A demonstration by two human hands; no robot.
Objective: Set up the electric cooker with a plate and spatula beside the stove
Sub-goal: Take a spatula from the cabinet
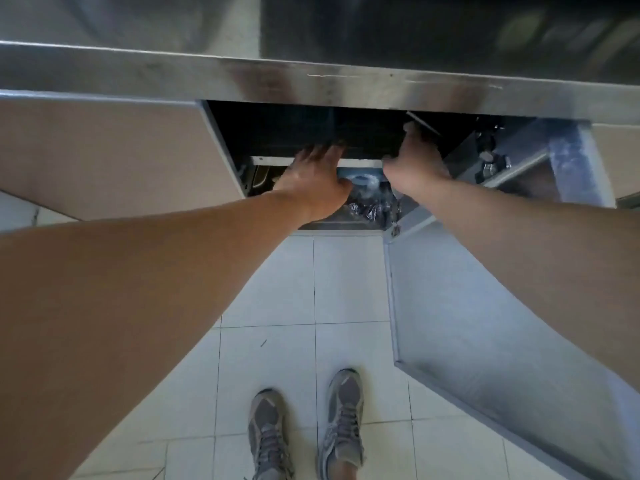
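A flat black appliance, the electric cooker [304, 131], lies on a white shelf [360, 163] inside the open cabinet under the counter. My left hand [317, 183] reaches in with its fingers over the cooker's front lower edge, left of the middle. My right hand [414, 164] grips the cooker's right front corner, thumb raised along its side. The fingertips of both hands vanish in the dark of the cabinet. No plate or spatula shows.
A steel counter edge [311, 84] overhangs the cabinet. The grey cabinet door [485, 306] stands swung open at the right, under my right arm. A closed tan door [104, 150] is at the left. Crumpled plastic bags [367, 195] fill the lower shelf. My shoes [304, 434] stand on white floor tiles.
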